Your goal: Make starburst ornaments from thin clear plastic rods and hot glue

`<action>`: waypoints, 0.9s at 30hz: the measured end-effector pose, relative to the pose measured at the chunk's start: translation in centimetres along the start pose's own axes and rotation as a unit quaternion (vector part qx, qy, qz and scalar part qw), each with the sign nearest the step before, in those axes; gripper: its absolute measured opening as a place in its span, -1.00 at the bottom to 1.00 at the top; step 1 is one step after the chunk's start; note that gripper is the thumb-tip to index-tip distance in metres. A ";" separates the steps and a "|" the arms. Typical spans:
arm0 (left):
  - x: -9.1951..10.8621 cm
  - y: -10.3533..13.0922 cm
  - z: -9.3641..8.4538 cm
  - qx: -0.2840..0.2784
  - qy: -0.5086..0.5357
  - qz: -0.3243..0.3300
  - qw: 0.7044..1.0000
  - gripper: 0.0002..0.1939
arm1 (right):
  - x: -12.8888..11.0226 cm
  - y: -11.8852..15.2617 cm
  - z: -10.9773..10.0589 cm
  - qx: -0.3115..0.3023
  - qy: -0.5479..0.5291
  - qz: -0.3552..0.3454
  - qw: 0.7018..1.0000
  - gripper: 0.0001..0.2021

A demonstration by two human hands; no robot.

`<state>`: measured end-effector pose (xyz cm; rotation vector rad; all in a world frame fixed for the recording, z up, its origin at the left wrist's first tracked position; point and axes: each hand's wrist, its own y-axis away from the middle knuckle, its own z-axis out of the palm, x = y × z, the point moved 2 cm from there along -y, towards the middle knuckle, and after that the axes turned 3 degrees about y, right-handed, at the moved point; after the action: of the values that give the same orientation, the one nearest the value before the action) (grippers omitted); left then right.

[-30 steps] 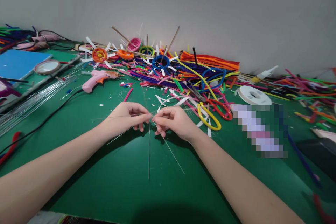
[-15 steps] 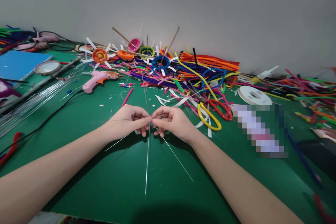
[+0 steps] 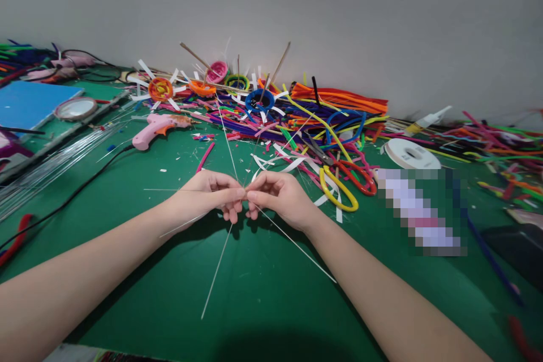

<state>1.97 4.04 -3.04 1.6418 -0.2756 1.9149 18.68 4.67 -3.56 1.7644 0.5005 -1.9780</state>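
Observation:
Several thin pale wires [image 3: 217,269] cross at one centre and spread outward like spokes above the green table. My left hand [image 3: 212,195] pinches the wires at their crossing from the left, thumb against forefinger. From the right, my right hand [image 3: 278,195] pinches the same spot, and the fingertips of both hands meet there. One wire runs toward the lower right past my right wrist, another down to the lower left, and others stick up and out to the left. The fingers hide the crossing itself.
A pink glue gun [image 3: 153,129] with a black cord lies left. Behind are scissors [image 3: 339,186], pipe cleaners [image 3: 339,99] and small woven bowls [image 3: 259,100]. A white ribbon spool [image 3: 412,154] lies right, a blue board [image 3: 36,103] far left.
The bundle of wires has turned between my fingertips: the lower wire end has swung left and the lower-right one outward to the right. Both hands have stayed nearly in place.

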 end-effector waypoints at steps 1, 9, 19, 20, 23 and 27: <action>0.0 0.0 0.0 -0.004 0.004 -0.004 1.000 -0.76 | 0.0 0.0 0.0 -0.005 -0.003 -0.003 1.000 -0.84; 0.3 0.1 -0.1 -0.023 -0.055 -0.050 0.997 -0.72 | -0.1 0.2 0.2 -0.025 0.016 0.019 0.999 -0.83; 0.8 0.3 0.3 -0.022 -0.078 -0.033 0.996 -0.74 | -0.4 0.1 0.6 -0.009 0.023 0.030 0.999 -0.77; 0.8 0.3 0.3 -0.023 -0.076 -0.028 0.996 -0.74 | -0.5 0.1 0.6 -0.009 0.023 0.031 0.999 -0.76; 0.8 0.3 0.3 -0.019 -0.071 -0.017 0.997 -0.75 | -0.5 0.1 0.6 -0.009 0.021 0.030 0.999 -0.75; 0.8 0.3 0.2 -0.019 -0.069 -0.016 0.997 -0.76 | -0.6 0.2 0.6 -0.011 0.016 0.021 1.000 -0.77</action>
<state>1.94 3.96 -2.22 1.7442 -0.3369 1.7648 18.31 4.25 -2.91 1.7814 0.4882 -1.9114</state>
